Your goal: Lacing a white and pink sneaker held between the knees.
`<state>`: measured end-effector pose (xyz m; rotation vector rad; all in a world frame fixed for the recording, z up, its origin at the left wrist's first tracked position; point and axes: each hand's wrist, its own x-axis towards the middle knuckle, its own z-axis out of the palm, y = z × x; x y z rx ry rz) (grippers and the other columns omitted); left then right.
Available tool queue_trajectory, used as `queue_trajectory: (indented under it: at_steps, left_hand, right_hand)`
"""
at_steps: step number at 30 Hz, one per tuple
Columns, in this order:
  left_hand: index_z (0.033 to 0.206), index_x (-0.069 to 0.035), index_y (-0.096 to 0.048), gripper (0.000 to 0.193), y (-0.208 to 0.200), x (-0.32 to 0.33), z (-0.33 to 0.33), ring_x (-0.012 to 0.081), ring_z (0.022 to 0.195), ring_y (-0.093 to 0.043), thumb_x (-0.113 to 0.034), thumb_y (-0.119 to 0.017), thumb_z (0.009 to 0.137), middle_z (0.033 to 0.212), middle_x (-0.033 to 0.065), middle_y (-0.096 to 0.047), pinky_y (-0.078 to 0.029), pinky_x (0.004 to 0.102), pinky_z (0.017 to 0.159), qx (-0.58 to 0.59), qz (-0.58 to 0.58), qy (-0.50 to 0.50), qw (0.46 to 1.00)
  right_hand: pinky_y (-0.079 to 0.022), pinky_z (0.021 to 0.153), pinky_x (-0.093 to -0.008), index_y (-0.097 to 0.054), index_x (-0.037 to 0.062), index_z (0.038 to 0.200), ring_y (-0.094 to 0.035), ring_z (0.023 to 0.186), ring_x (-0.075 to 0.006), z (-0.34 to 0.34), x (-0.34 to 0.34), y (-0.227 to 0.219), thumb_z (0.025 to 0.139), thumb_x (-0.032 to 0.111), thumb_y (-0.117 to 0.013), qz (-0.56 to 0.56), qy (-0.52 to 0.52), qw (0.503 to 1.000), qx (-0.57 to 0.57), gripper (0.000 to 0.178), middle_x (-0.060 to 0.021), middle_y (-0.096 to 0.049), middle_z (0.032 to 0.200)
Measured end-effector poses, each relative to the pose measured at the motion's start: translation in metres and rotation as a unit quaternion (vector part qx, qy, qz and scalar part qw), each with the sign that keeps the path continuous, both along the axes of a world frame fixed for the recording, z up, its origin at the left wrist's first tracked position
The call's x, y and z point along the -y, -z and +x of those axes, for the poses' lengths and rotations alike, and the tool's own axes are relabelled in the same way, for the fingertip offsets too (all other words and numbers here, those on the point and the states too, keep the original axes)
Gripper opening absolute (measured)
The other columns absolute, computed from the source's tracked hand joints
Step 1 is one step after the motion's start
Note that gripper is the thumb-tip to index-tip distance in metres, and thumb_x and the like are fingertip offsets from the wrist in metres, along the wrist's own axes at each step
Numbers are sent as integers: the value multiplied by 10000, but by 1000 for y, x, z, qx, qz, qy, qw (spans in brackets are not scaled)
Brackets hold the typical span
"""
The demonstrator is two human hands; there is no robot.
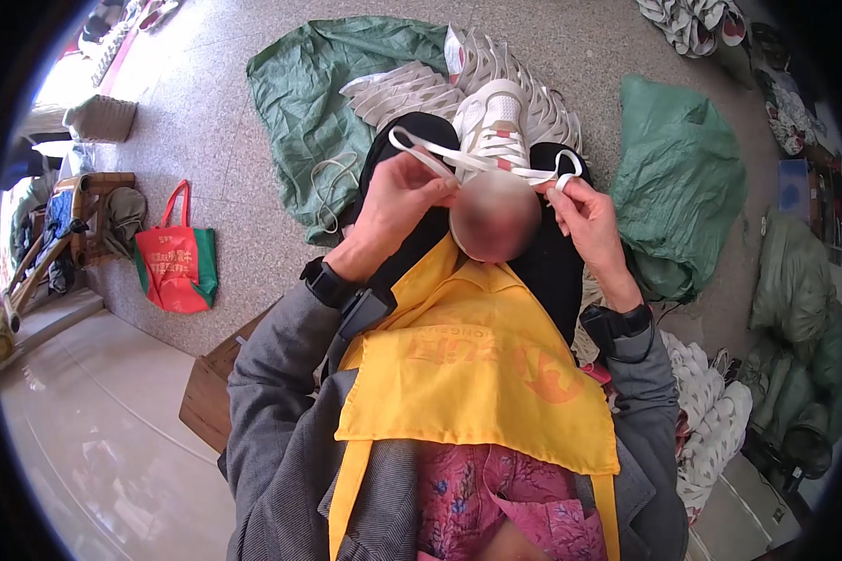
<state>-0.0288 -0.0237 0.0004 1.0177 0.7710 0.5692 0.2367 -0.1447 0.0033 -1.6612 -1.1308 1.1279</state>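
A white sneaker (498, 110) with beige and red trim sits between my knees, toe pointing away. Its opening is covered by a blurred patch. The white shoelace (468, 163) stretches across the top of the shoe and loops up at both sides. On the left, my left hand (398, 208) pinches one part of the lace between thumb and fingers. My right hand (587, 224) pinches the lace on the other side, with a small loop standing above its fingers. Under my forearms, a yellow apron (477, 374) lies over my lap.
Stacked white shoes (404, 93) lie beyond my knees, partly on a green sack (295, 84). Another green sack (678, 178) rests at the right. More white shoes (711, 421) are piled by my right elbow. A red bag (173, 266) and a wooden seat (210, 388) are at the left.
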Motion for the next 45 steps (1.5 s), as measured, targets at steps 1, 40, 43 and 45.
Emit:
queue_trajectory:
  at_steps: [1,40,43,45]
  left_hand:
    - [1022,47,-642,123,0,-3,2,169,881,-714,-59,-666,965,967,122,-724,-589,285,826,-10,23,-12,1000]
    - [991,26,-652,125,11,7,18,180,691,-664,-40,-682,889,787,117,-679,-519,320,652,-148,310,-12,939]
    - [1023,27,-634,118,10,6,17,113,774,-645,-44,-663,933,848,71,-688,-514,280,710,-161,305,19,938]
    - [1024,27,-624,107,9,7,17,80,809,-636,-48,-656,954,868,47,-692,-513,261,735,-176,297,24,938]
  right_hand:
    - [-505,601,-203,-736,-21,1111,-546,659,-50,0,-1,-1,1004,131,-616,19,-2,1000,23,221,7,-638,896]
    - [-597,781,-266,-673,-28,1035,-706,840,-119,-13,-1,9,913,-22,-700,94,112,976,-160,125,-66,-725,924]
    - [-592,783,-264,-674,-24,1030,-700,848,-108,-16,-2,12,912,-23,-699,104,115,976,-155,121,-60,-729,929]
    - [-593,788,-265,-673,-27,1026,-698,853,-108,-19,-3,15,912,-22,-700,112,113,975,-158,117,-55,-728,931]
